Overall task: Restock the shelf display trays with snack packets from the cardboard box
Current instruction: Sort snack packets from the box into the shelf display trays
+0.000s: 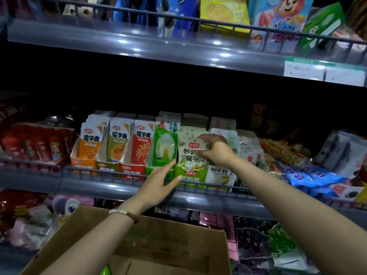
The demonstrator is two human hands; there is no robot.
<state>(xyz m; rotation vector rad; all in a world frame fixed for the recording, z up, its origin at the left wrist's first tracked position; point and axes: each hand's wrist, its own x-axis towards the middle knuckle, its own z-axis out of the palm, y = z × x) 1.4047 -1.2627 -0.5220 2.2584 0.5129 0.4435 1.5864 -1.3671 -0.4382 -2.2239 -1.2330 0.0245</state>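
Note:
A row of display trays stands on the middle shelf, holding upright snack packets: orange (90, 143), olive (118, 142), red (142, 143) and green (163, 145). My right hand (215, 148) grips the right edge of a pale speckled packet (188, 147) standing in the light-green tray (189, 176). My left hand (158, 182) reaches up with straight fingers that touch the lower left front of that tray. The open cardboard box (166, 243) sits low in front of me, under my left forearm.
The grey shelf rail (208, 197) runs in front of the trays. Blue packets (309, 176) and mixed bags lie to the right, red packs (39, 144) to the left. An upper shelf (139, 46) carries biscuit boxes. More snacks fill the lower shelf.

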